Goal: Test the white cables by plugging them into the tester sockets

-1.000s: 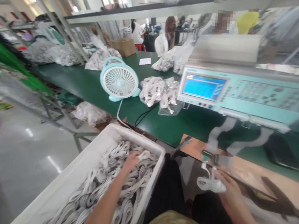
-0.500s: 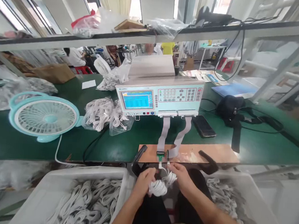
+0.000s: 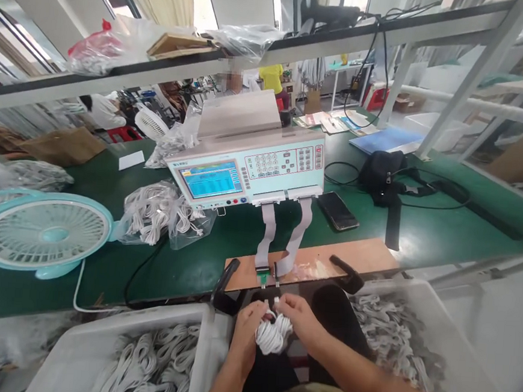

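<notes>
Both of my hands hold a coiled white cable point(image 3: 273, 336) in front of my lap. My left hand point(image 3: 245, 333) grips its left side and my right hand point(image 3: 299, 321) its right side. The cable's ends reach up toward small connectors point(image 3: 268, 276) at the front edge of a wooden board point(image 3: 328, 263). Two grey ribbon cables point(image 3: 302, 226) run from the board up to a pale green tester point(image 3: 250, 165) with a lit blue screen. A white bin point(image 3: 96, 340) full of coiled white cables sits at my left.
A second white bin point(image 3: 418, 329) with cables is at my right. On the green bench stand a teal desk fan point(image 3: 41, 233), bags of white cables point(image 3: 160, 212), a black phone point(image 3: 338, 211) and a black pouch point(image 3: 383, 175). People work behind the shelf frame.
My left hand came out of the left bin and joined the right hand on the coiled cable. The view swung right and then steadied on the tester.
</notes>
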The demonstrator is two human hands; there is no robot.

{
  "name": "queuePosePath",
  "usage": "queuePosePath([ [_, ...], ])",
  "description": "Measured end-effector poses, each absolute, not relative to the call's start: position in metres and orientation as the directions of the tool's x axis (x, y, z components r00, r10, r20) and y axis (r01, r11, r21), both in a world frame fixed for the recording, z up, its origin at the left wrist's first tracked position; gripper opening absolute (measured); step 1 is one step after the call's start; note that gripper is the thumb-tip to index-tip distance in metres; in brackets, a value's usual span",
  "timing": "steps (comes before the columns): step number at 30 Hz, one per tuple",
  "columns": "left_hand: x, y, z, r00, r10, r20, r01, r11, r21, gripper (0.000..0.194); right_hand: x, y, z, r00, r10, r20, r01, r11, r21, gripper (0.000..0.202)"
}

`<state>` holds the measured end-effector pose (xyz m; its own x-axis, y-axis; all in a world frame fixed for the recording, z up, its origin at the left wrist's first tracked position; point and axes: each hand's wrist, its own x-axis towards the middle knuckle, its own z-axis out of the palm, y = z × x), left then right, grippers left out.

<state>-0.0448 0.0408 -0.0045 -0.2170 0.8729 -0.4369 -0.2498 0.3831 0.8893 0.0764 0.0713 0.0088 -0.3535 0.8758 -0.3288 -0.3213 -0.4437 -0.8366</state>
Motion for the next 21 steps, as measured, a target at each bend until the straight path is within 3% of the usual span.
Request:
queuePosePath([
  [3, -0.039, 0.032, -0.004, -0.064, 0.904, -0.423, -0.129, 0.413, 0.901, 0.04, 0.107, 0.059, 0.006, -0.352, 0.86, -0.37, -0.264, -0.471, -0.842, 0.034],
  [5, -0.037, 0.028, -0.002, -0.012, 0.9, -0.435, -0.078, 0.433, 0.898, 0.039, 0.153, 0.059, 0.003, -0.322, 0.868, -0.378, -0.14, -0.438, -0.888, 0.029],
  [8, -0.035, 0.023, 0.002, -0.002, 0.905, -0.426, -0.068, 0.425, 0.903, 0.034, 0.233, 0.068, 0.0, -0.323, 0.891, -0.32, 0.339, -0.207, -0.918, 0.024],
  [9, -0.034, 0.021, 0.003, -0.003, 0.923, -0.385, -0.042, 0.385, 0.922, 0.03, 0.253, 0.069, 0.002, -0.223, 0.943, -0.248, 0.5, -0.108, -0.86, 0.021],
  [11, -0.029, 0.019, 0.007, 0.009, 0.967, -0.253, 0.087, 0.252, 0.964, 0.023, 0.271, 0.067, 0.011, -0.124, 0.985, -0.116, 0.66, -0.006, -0.751, 0.017],
  [13, -0.021, 0.018, 0.01, 0.071, 0.994, -0.085, 0.277, 0.062, 0.959, 0.018, 0.257, 0.059, 0.024, -0.216, 0.967, -0.138, 0.625, 0.028, -0.78, 0.02],
  [15, -0.011, 0.016, 0.013, 0.185, 0.98, 0.071, 0.415, -0.143, 0.898, 0.018, 0.223, 0.048, 0.036, -0.459, 0.855, -0.242, 0.449, -0.012, -0.893, 0.021],
  [17, -0.003, 0.013, 0.015, 0.264, 0.95, 0.168, 0.456, -0.276, 0.846, 0.02, 0.188, 0.039, 0.041, -0.58, 0.779, -0.238, 0.3, -0.067, -0.952, 0.02],
  [19, -0.001, 0.01, 0.017, 0.23, 0.961, 0.155, 0.431, -0.243, 0.869, 0.021, 0.166, 0.033, 0.039, -0.597, 0.774, -0.212, 0.215, -0.099, -0.971, 0.019],
  [21, -0.004, 0.006, 0.017, 0.15, 0.988, 0.032, 0.322, -0.079, 0.944, 0.024, 0.159, 0.029, 0.032, -0.58, 0.789, -0.203, 0.188, -0.113, -0.976, 0.018],
])
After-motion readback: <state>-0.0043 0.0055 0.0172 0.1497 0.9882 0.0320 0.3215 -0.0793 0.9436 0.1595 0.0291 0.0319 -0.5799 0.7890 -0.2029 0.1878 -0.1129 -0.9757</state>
